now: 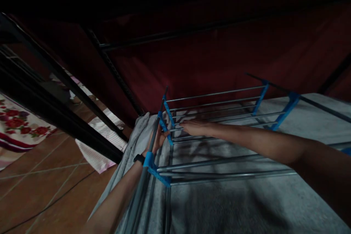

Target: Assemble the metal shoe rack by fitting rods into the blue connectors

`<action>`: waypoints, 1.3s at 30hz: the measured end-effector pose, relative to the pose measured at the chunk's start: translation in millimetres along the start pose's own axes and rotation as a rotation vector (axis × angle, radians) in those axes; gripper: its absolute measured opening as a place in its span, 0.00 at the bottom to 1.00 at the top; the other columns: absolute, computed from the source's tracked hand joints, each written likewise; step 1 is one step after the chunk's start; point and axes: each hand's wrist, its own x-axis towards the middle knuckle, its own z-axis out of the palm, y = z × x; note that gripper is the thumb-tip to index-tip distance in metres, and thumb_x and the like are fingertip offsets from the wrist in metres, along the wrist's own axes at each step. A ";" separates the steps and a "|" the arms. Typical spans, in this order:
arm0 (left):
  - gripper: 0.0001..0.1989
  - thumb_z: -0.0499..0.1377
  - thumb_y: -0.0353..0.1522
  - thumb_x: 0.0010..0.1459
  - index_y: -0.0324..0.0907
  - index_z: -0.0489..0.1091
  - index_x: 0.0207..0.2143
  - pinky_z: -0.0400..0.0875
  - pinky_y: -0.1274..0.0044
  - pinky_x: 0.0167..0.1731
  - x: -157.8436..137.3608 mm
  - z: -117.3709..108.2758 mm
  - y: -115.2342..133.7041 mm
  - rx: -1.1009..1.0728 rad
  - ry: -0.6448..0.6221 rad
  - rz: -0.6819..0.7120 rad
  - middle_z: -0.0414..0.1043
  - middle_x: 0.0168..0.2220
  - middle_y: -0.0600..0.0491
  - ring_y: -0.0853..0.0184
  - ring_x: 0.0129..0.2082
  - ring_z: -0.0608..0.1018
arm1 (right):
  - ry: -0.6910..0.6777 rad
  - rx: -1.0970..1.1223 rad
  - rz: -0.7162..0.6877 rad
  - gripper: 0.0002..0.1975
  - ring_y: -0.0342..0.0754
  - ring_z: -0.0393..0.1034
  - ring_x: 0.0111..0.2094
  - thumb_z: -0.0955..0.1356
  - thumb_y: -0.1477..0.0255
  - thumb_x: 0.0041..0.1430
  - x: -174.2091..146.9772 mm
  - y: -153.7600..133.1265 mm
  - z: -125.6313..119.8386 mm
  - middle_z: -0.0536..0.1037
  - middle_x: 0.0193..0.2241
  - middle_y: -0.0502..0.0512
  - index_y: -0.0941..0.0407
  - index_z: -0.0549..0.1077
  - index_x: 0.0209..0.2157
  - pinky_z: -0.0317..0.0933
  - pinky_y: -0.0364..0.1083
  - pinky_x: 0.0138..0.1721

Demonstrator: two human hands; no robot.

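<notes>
A rack of grey metal tubes with blue plastic brackets stands over a grey cloth. My left hand (159,140), with a dark band at the wrist, is closed at the rack's left upright pole (145,177), its fingertips against a blue bracket (163,125). My right hand (192,127) reaches across from the right, its fingers closed about the left end of a metal tube (175,129) beside that bracket. Nearer to me, another blue bracket (159,176) holds the ends of several tubes. Farther right, a blue bracket (285,111) joins the tubes to a dark pole (318,105).
The grey cloth (219,204) lies beneath the rack. Black metal bars (63,113) slant down at the left, and a dark red fabric (214,58) hangs behind. On the tiled floor (55,186) are a pale striped cloth (95,146) and a thin cable (55,202).
</notes>
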 end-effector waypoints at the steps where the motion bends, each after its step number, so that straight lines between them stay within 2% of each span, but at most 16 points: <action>1: 0.19 0.65 0.36 0.53 0.45 0.68 0.48 0.76 0.56 0.48 2.4 0.9 -3.1 -0.038 -0.018 -0.023 0.78 0.45 0.44 0.51 0.45 0.80 | -0.013 0.010 -0.009 0.14 0.54 0.77 0.48 0.62 0.75 0.68 3.3 0.8 1.1 0.80 0.51 0.61 0.57 0.76 0.49 0.69 0.48 0.44; 8: 0.16 0.66 0.37 0.55 0.46 0.65 0.43 0.77 0.57 0.50 0.0 5.8 -15.9 -0.191 -0.056 -0.110 0.77 0.42 0.47 0.55 0.44 0.81 | 0.001 0.051 -0.006 0.17 0.53 0.76 0.46 0.61 0.80 0.66 13.0 14.3 7.1 0.80 0.48 0.59 0.56 0.75 0.50 0.68 0.47 0.43; 13: 0.15 0.67 0.37 0.53 0.46 0.65 0.39 0.77 0.58 0.50 3.8 9.7 -23.4 -0.233 -0.034 -0.154 0.75 0.39 0.50 0.57 0.42 0.80 | 0.028 0.104 -0.085 0.15 0.52 0.75 0.45 0.61 0.79 0.67 8.9 17.0 14.6 0.79 0.49 0.61 0.57 0.74 0.50 0.68 0.48 0.44; 23: 0.12 0.67 0.40 0.54 0.47 0.69 0.36 0.75 0.60 0.47 -0.1 5.4 -5.4 -0.158 -0.027 -0.167 0.74 0.35 0.52 0.59 0.38 0.76 | 0.075 0.118 -0.126 0.13 0.50 0.75 0.44 0.60 0.75 0.71 7.5 16.7 19.3 0.79 0.48 0.59 0.57 0.74 0.47 0.66 0.45 0.41; 27: 0.10 0.65 0.41 0.55 0.50 0.69 0.36 0.74 0.60 0.45 -0.4 5.0 -1.2 -0.116 -0.047 -0.168 0.75 0.36 0.51 0.58 0.38 0.76 | 0.074 0.101 -0.101 0.13 0.50 0.75 0.43 0.60 0.75 0.71 8.0 15.2 21.7 0.79 0.49 0.59 0.57 0.74 0.47 0.66 0.45 0.40; 32: 0.12 0.63 0.45 0.57 0.49 0.69 0.35 0.75 0.61 0.42 0.0 7.0 -2.9 -0.076 -0.039 -0.161 0.76 0.36 0.49 0.57 0.38 0.76 | 0.057 0.087 -0.073 0.14 0.50 0.76 0.44 0.59 0.74 0.72 6.9 13.7 17.0 0.80 0.49 0.58 0.56 0.74 0.48 0.66 0.45 0.40; 36: 0.14 0.63 0.48 0.56 0.48 0.69 0.35 0.75 0.62 0.43 -1.0 8.6 -4.9 -0.101 -0.023 -0.136 0.76 0.35 0.51 0.58 0.38 0.77 | 0.057 0.081 -0.073 0.14 0.50 0.76 0.44 0.59 0.75 0.71 6.5 13.5 16.3 0.80 0.49 0.58 0.56 0.74 0.48 0.66 0.44 0.39; 39: 0.13 0.65 0.45 0.55 0.49 0.69 0.35 0.75 0.60 0.43 -1.9 8.9 -3.0 -0.156 -0.023 -0.141 0.75 0.35 0.51 0.56 0.38 0.77 | 0.066 0.082 -0.078 0.14 0.49 0.76 0.45 0.60 0.75 0.71 7.6 14.5 18.5 0.80 0.49 0.57 0.55 0.74 0.48 0.66 0.44 0.39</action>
